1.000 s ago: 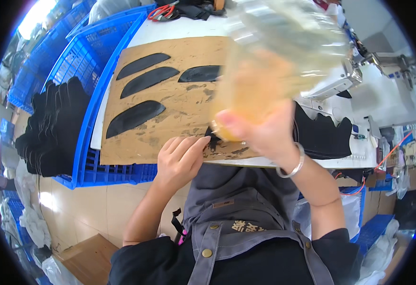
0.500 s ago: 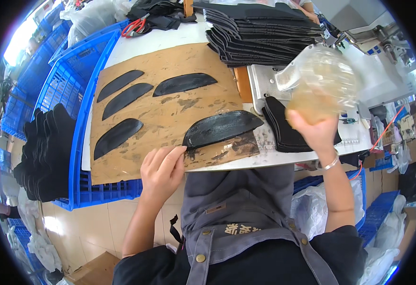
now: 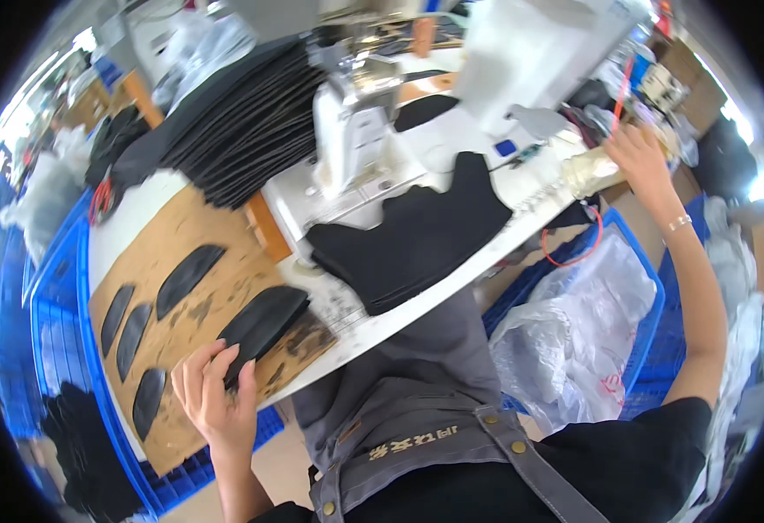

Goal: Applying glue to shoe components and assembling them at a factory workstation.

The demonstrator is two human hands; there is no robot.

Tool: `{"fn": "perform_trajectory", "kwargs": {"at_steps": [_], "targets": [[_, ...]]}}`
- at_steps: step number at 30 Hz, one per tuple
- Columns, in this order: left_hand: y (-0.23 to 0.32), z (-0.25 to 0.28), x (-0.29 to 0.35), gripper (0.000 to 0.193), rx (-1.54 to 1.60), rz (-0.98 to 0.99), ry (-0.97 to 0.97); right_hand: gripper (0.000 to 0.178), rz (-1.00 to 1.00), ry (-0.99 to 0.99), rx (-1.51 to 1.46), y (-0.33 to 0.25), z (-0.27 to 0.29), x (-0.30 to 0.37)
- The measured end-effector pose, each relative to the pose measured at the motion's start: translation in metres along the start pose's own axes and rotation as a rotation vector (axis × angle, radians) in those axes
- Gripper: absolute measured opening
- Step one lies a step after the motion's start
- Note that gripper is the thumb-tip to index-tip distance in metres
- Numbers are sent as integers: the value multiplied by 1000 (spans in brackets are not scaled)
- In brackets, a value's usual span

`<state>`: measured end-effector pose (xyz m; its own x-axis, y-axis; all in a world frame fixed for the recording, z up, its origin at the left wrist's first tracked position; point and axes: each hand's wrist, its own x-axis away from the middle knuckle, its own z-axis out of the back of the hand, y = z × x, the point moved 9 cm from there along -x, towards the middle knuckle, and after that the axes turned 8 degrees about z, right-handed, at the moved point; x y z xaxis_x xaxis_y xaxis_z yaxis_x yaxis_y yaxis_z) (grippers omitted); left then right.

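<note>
My left hand (image 3: 214,388) is at the near end of a large black curved piece (image 3: 264,327), its thumb and fingertips pinching the tip. The piece lies on a stained brown cardboard sheet (image 3: 168,270), beside several smaller black curved pieces (image 3: 188,277). My right hand (image 3: 645,161) is stretched out to the table's right end, fingers curled at a clear plastic container with yellowish contents (image 3: 589,173). That container is blurred and partly hidden by the hand. Between my hands lies a stack of black cut fabric (image 3: 412,235) on the white table (image 3: 382,329).
Behind the fabric stands a white sewing machine (image 3: 351,144), with a tall stack of black fabric (image 3: 234,122) to its left. A blue crate (image 3: 59,322) stands left of the table. Another blue crate (image 3: 648,322) with clear plastic bags (image 3: 565,322) is below on the right.
The view has turned to the right. My right hand has carried the clear container from above the black fabric to the table's right end. My left hand stays by the same black piece.
</note>
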<state>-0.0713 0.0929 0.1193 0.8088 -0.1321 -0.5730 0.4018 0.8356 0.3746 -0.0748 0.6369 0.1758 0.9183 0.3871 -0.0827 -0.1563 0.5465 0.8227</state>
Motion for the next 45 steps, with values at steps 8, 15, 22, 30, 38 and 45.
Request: {"fn": "perform_trajectory", "kwargs": {"at_steps": [8, 15, 22, 30, 38, 45], "targets": [[31, -27, -23, 30, -50, -29, -139, 14, 77, -273, 332, -8, -102, -22], [23, -33, -32, 28, -123, 18, -186, 19, 98, -220, 405, -4, -104, -37], [22, -37, -34, 26, -144, 61, -190, 30, 88, -183, 349, -22, -110, -49], [27, -34, -36, 26, -117, 11, -165, 33, -311, -41, -306, -60, -129, -46], [18, -18, -30, 22, -98, 23, -95, 30, -695, 381, -372, 49, 20, 8], [28, -21, -36, 21, -96, -14, -111, 24, -631, 288, -570, 156, -29, 19]]}}
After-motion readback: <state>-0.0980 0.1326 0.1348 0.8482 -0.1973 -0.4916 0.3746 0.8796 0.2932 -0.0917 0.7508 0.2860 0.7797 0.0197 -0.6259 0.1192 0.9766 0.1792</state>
